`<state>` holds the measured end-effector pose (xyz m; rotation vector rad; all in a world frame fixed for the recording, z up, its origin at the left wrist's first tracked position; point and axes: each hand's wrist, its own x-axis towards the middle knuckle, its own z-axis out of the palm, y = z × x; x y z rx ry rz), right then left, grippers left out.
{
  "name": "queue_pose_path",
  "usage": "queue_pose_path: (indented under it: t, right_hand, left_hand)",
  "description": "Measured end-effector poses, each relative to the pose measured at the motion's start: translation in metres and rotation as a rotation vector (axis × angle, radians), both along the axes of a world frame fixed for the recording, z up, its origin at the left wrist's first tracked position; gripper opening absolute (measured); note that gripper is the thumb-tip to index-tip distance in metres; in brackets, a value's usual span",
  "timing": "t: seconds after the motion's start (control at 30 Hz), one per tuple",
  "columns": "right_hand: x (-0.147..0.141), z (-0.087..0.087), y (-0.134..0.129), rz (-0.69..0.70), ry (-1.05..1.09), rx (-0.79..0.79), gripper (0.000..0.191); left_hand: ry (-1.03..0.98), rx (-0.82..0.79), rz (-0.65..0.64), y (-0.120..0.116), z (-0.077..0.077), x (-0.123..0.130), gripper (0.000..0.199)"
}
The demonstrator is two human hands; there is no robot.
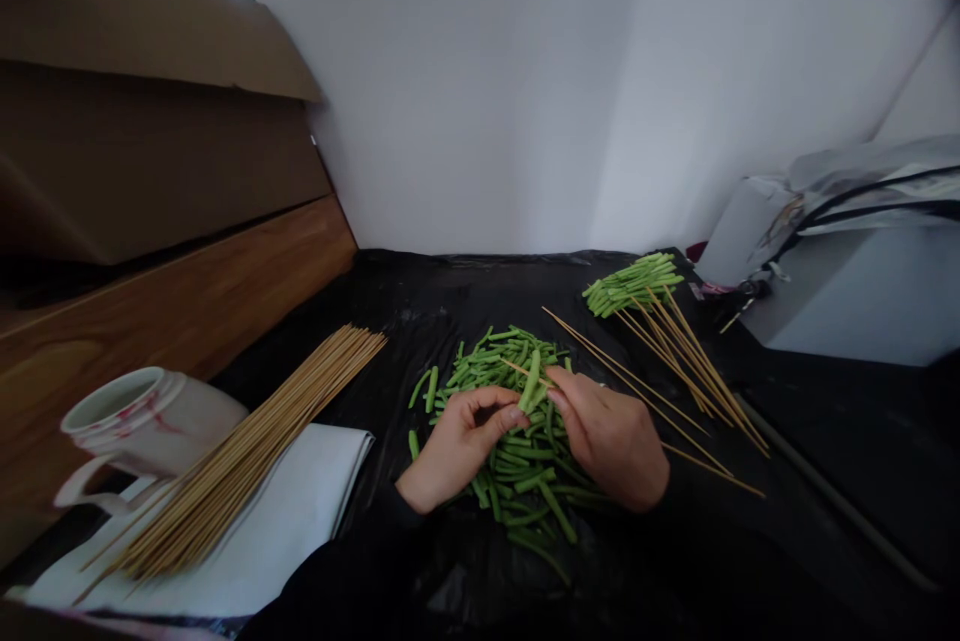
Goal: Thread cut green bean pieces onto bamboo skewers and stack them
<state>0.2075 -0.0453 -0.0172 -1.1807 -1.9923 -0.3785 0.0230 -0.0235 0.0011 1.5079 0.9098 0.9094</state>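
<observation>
Above a heap of cut green beans [529,466], my left hand [465,441] pinches the lower end of a green bean piece [532,376] between thumb and finger. My right hand [611,436] is closed around a bamboo skewer [712,470]. Its thin tip shows on the left side of the bean piece, and its long end sticks out behind my right hand. The skewer crosses the piece near its middle and appears to go through it. My right fingertips are right beside the bean; the palm hides part of the skewer.
Finished bean skewers [634,283] lie at the back right, with two loose skewers [637,381] nearer. At left, a thick bundle of skewers [255,461] rests on a folded white sheet [322,461] beside a mug [150,421]. A cardboard box [150,161] and bagged items [862,261] flank the black-covered table.
</observation>
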Motion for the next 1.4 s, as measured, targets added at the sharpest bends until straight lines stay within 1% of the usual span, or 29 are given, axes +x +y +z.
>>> queue_pose_path:
  t: [0.13,0.23,0.33,0.4,0.5,0.6,0.73,0.83,1.07,1.2,1.4]
  right_hand:
    - [-0.005,-0.001,-0.004,0.020,0.026,-0.029,0.024]
    - [-0.009,-0.001,-0.006,0.028,0.011,-0.027,0.025]
    - [-0.008,0.001,-0.007,0.037,0.013,-0.002,0.026]
    - [-0.006,0.003,-0.006,0.018,0.028,0.006,0.026]
    - [-0.003,0.004,-0.004,-0.011,0.035,-0.002,0.025]
    - [-0.003,0.002,-0.003,-0.010,0.011,-0.027,0.026]
    - [-0.003,-0.002,-0.004,-0.008,-0.024,-0.063,0.025]
    - [-0.003,-0.003,-0.004,-0.009,-0.061,-0.053,0.025]
    - [-0.003,-0.004,-0.004,-0.014,-0.104,-0.027,0.028]
    - [-0.002,-0.004,-0.004,-0.014,-0.107,-0.031,0.028]
    - [-0.003,-0.003,-0.004,-0.014,-0.112,-0.012,0.028]
  left_hand:
    - [-0.074,-0.044,0.000,0.000,-0.010,0.002,0.020]
    - [-0.033,0.012,-0.009,-0.001,-0.015,0.004,0.022]
    - [0.018,0.055,-0.008,-0.001,-0.013,0.005,0.020]
    - [-0.025,-0.010,0.030,0.001,-0.010,0.003,0.019]
    - [-0.171,-0.169,0.102,0.004,-0.007,-0.002,0.019]
    - [-0.320,-0.294,0.123,0.008,-0.007,-0.008,0.022]
    - [-0.441,-0.383,0.159,0.009,-0.009,-0.010,0.024]
    - [-0.457,-0.382,0.171,0.008,-0.009,-0.009,0.022]
    - [-0.501,-0.351,0.134,0.007,-0.008,-0.008,0.021]
    - [-0.491,-0.342,0.162,0.007,-0.008,-0.008,0.023]
    - [-0.471,-0.338,0.222,0.008,-0.007,-0.007,0.019]
